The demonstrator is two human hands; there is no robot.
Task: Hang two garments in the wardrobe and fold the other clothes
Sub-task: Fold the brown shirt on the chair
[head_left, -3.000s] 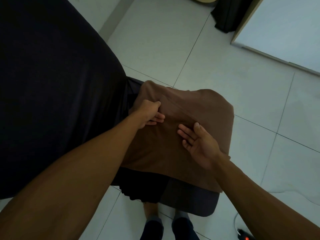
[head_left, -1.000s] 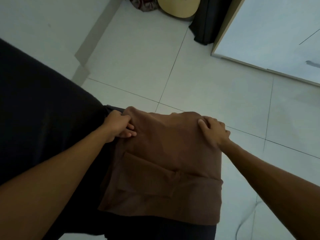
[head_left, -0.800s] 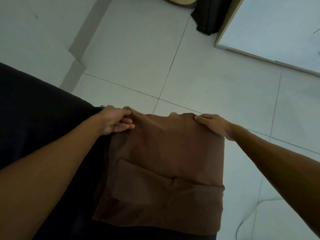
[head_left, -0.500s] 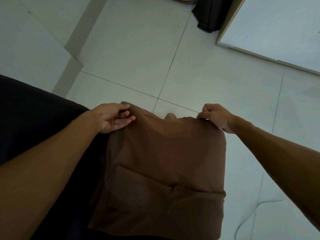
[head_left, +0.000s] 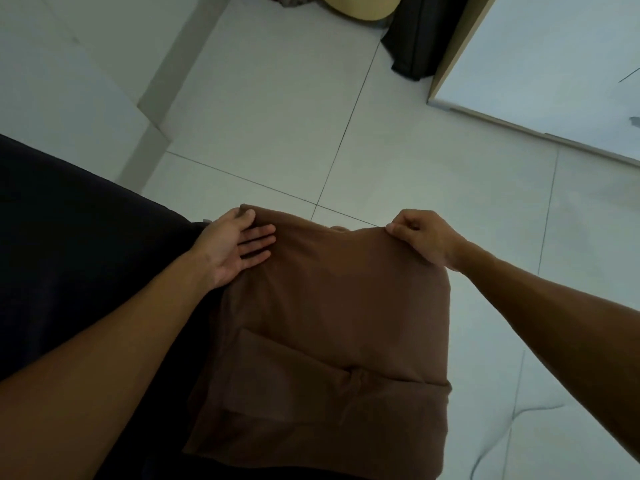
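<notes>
Forearms reach in from the near edge, one on each side of a brown garment [head_left: 332, 323] that lies draped over a dark seat or stool, barely showing beneath it. The garment is partly folded: a flap is turned over its near half, and its long axis runs straight away from the person, from the near hem to the far edge where both hands sit.

At the far left corner the left hand [head_left: 235, 249] lies palm up, fingers straight and relaxed, thumb on top of the cloth edge, so the corner sits loosely between thumb and fingers, not gripped tight. At the far right corner the right hand [head_left: 422, 237] has its fingers curled and pinches the edge, lifting it a little off the surface.

Both hands are level at the far edge, neither clearly nearer, so my guess is that the next fold brings that edge back toward the near hem along the long axis. The left hold looks weak and might let its corner slip and skew the fold.

Left of the garment spreads a big black cloth [head_left: 76, 244]. Beyond lies the tiled floor [head_left: 284, 109], then a pale guitar body [head_left: 360, 6], a dark bag [head_left: 415, 39] and a white panel [head_left: 554, 64], possibly the wardrobe. No containers show.
</notes>
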